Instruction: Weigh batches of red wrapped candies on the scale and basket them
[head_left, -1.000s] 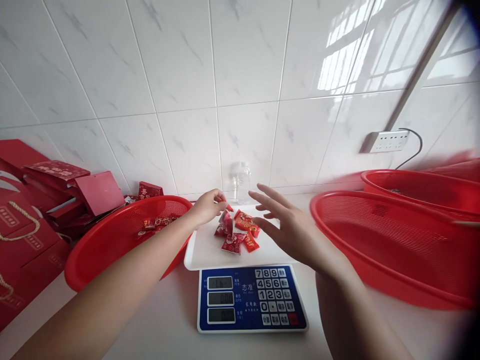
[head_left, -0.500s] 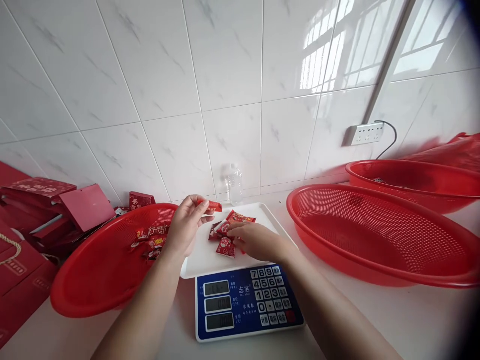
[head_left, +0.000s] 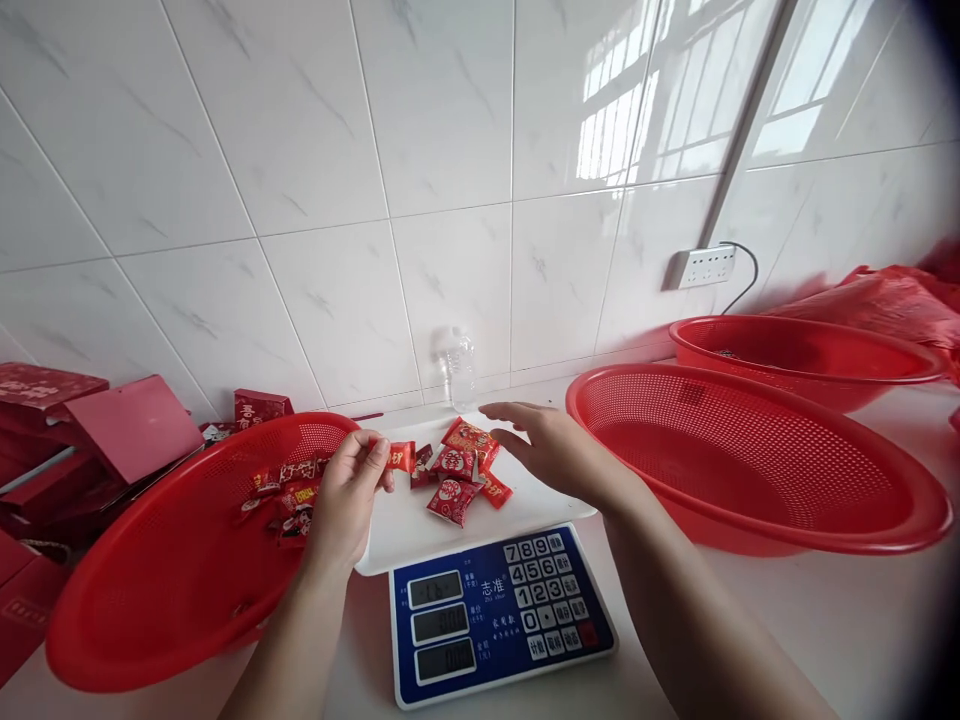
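Note:
My left hand [head_left: 351, 490] pinches a small red wrapped candy [head_left: 401, 457] over the left side of the white scale tray [head_left: 397, 530]. Several red candy packets [head_left: 455, 500] lie in a loose pile on the tray, some overlapping. Just right of and above the pile, my right hand [head_left: 551, 445] is raised with its fingers stretched out and nothing in them. Below the tray sits the scale's blue panel [head_left: 502, 620], with three displays on the left and a keypad on the right.
At the left, a red basket [head_left: 172, 600] holds several wrapped candies [head_left: 296, 500]. Red boxes [head_left: 127, 430] are heaped behind it. Two red baskets stand at the right, the nearer basket [head_left: 750, 480] close to the scale. A clear plastic bottle [head_left: 459, 370] stands by the tiled wall.
My right hand has lifted off the packets and moved right, its fingers now extended. My left hand, still pinching the candy, has come lower. The view has shifted slightly.

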